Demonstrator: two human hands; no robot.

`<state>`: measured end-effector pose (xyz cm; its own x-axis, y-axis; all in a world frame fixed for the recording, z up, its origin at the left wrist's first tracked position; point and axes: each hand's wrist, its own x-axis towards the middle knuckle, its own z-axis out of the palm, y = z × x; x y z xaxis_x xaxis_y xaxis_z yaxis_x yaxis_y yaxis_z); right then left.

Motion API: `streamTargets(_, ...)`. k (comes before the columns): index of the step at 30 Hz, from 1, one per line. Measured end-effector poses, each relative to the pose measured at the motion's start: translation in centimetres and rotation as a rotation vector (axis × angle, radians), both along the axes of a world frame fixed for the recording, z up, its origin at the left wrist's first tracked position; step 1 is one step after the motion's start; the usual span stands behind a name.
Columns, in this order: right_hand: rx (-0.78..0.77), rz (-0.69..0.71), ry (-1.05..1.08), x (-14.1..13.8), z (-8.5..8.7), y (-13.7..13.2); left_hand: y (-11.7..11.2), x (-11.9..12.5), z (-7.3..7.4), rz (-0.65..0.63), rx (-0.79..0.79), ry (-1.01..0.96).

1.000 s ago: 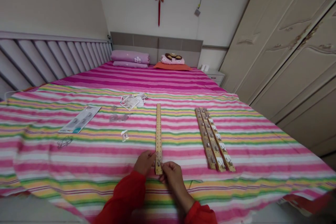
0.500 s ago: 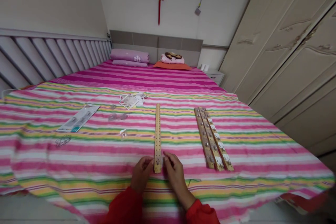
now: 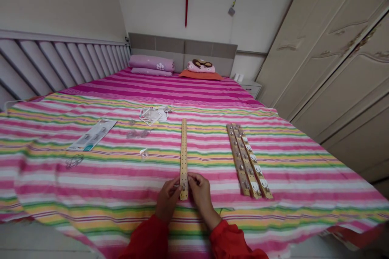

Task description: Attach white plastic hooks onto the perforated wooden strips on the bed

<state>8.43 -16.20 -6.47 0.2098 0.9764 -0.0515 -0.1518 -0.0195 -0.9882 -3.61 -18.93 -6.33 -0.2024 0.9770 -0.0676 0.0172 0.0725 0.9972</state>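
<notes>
A narrow wooden strip with rows of small holes (image 3: 184, 149) lies lengthwise on the striped cloth in front of me. Near its close end sits a small clear hook with a metal part (image 3: 183, 186). My left hand (image 3: 168, 197) is closed at the strip's left edge, thumb and fingertips against the hook area. From the right side, my right hand (image 3: 199, 192) pinches at the same end, its thumb and forefinger touching the strip's edge. The fingertips partly cover the hook's sides.
Three wooden strips carrying several hooks (image 3: 247, 162) lie side by side on the right. On the left are a hook package (image 3: 92, 135), a thin wire-like bundle (image 3: 74, 161), a single clear hook (image 3: 144, 153), clear pieces (image 3: 138, 133) and a pile of packaging (image 3: 154, 115).
Both hands have closed in on the strip's near end. My right thumb and forefinger, earlier slightly apart from it, now touch its edge. The view has shifted slightly.
</notes>
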Motion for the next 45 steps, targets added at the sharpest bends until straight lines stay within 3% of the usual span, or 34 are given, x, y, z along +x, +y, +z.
streamTargets(6, 0.006, -0.001, -0.009, -0.1, -0.4, 0.0, 0.0, 0.1, -0.1, 0.011, 0.031, 0.016)
streamTargets(11, 0.011, 0.019, -0.021, 0.1, -0.5, -0.1, 0.6, 0.1, 0.6, 0.011, -0.045, -0.017)
streamTargets(16, -0.022, 0.018, -0.056, 0.6, -0.1, -1.9, 1.9, -0.4, 1.4, -0.019, -0.122, 0.165)
streamTargets(20, -0.206, 0.119, -0.008, 0.5, 0.1, -3.4, 2.9, -0.5, 1.8, -0.089, -0.163, 0.332)
streamTargets(25, -0.420, 0.245, 0.078, 0.0, -0.3, -3.4, 3.5, -0.2, 2.0, -0.099, -0.160, 0.481)
streamTargets(34, -0.397, 0.221, 0.114, -0.4, -1.3, -3.0, 3.6, -0.3, 1.2, -0.077, -0.148, 0.446)
streamTargets(45, -0.344, 0.160, 0.124, -0.7, -1.0, -3.5, 4.1, -0.2, 1.1, -0.053, -0.144, 0.547)
